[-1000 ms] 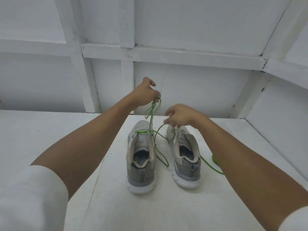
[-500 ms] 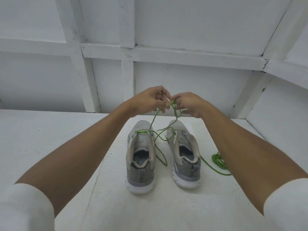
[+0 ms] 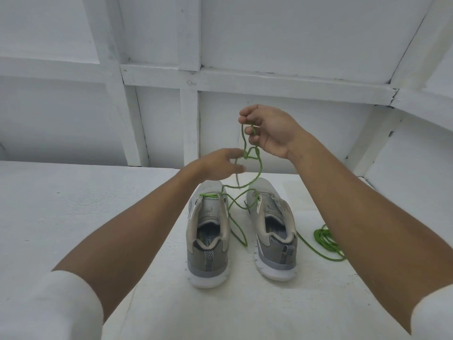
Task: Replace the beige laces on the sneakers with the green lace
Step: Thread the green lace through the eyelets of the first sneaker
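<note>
Surface [image 3: 73, 204]: 2 shoes side by side, heels near.
L shoe [image 3: 208, 244]: lace [image 3: 208, 194] across top eyelets. R shoe [image 3: 272, 231]: lace loose at tongue.
R hand [image 3: 268, 132], raised beyond the toes, pinches lace.
L hand [image 3: 218, 165] lower, fingers approx. straight, blurred; grip unclear.
Coil [image 3: 324, 238] at right.
Knot [image 3: 246, 155] btwn hands.
Risks: upward pull cinches knot, which then won't pass eyelets; coil may snag.

Grey mesh sneakers [image 3: 208, 244], white-soled, stand side by side. Thin green cord lace [image 3: 245, 155] crosses one sneaker's eyelets, rises knotted above them, coils to their right.
</note>
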Available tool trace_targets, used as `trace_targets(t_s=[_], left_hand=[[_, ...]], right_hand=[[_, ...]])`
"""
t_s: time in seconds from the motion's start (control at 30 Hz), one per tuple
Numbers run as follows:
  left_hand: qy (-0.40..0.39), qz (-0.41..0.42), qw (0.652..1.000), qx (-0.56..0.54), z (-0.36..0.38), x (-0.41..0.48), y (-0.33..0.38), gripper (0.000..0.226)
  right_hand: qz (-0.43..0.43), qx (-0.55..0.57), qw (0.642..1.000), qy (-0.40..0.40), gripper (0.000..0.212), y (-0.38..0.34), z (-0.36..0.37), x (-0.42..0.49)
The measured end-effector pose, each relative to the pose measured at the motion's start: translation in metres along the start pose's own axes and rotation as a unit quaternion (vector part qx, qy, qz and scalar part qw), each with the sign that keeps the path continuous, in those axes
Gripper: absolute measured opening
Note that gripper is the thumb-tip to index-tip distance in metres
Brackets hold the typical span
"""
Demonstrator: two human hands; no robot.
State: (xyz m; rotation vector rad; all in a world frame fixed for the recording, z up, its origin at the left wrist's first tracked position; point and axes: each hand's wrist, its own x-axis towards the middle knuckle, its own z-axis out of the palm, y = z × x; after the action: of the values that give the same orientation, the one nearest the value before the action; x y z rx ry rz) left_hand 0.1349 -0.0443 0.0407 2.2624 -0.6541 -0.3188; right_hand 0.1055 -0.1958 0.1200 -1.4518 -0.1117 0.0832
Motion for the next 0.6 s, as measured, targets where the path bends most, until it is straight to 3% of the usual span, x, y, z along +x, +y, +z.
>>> trace_targets(t_s=[0.17, 0.3, 0.4, 0.5, 0.6], left_hand=[[0.039, 0.003, 0.999, 0.017, 0.006, 0.002, -0.005, 0.03], [0.075, 0.003, 0.997, -0.005, -0.027, -0.011, -0.018, 0.029], [0.082, 0.02, 0.996, -0.032, -0.051, -0.019, -0.016, 0.022], [0.083, 0.038, 0.991, -0.096, -0.055, -0.019, -0.002, 0.024], [0.093, 0.051, 0.986, -0.13, -0.052, -0.018, 0.011, 0.028]], right_hand=[[-0.002, -0.012, 1.0, 0.015, 0.019, -0.004, -0.007, -0.002], [-0.004, -0.193, 0.979, 0.062, 0.025, 0.008, -0.028, -0.002], [0.053, -0.38, 0.92, 0.08, 0.069, 0.03, -0.038, 0.003], [0.142, -0.323, 0.935, 0.04, 0.106, 0.048, -0.029, 0.0], [0.177, -0.28, 0.944, -0.008, 0.116, 0.066, -0.01, -0.005]])
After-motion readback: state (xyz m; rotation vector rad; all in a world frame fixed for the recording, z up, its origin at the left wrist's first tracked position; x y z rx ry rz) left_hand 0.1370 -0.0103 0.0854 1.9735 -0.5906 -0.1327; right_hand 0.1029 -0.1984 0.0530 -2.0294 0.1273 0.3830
